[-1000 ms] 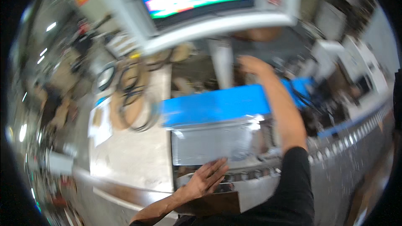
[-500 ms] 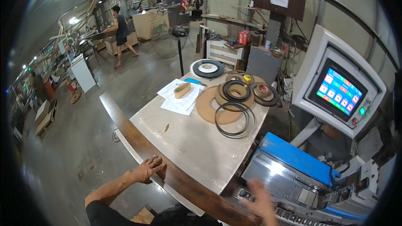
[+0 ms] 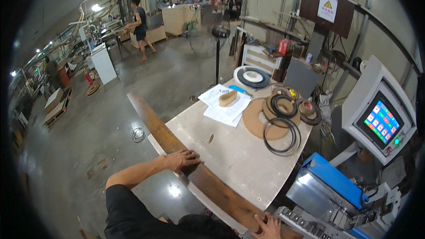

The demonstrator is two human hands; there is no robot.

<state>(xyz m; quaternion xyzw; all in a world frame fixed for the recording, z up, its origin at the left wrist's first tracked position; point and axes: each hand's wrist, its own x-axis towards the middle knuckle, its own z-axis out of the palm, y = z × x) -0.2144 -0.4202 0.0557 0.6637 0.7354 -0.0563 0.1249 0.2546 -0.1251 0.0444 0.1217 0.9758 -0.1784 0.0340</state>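
A long, narrow brown wood board (image 3: 222, 191) lies slantwise along the left, near edge of a pale table, its far end sticking out past the table over the floor. My left hand (image 3: 180, 159) rests across the board's middle, fingers stretched out over its top. A dark band crosses the board just beside that hand. Toward the near end, my right hand (image 3: 268, 227) touches the board with fingers spread, close to a metal machine (image 3: 316, 194) with a blue cover. The lower part of my right hand is cut off by the picture's edge.
On the table (image 3: 230, 161) lie paper sheets (image 3: 223, 116), a tan roll (image 3: 227, 98), black rings (image 3: 281, 137) and several edge-band coils (image 3: 253, 76). A control panel with a screen (image 3: 380, 119) stands at right. A fan (image 3: 221, 31) and a walking person (image 3: 141, 26) are farther back.
My right hand, raised and blurred before, has come down onto the board's near end. My left hand stays on the board. The whole view has turned left, so things sit farther right.
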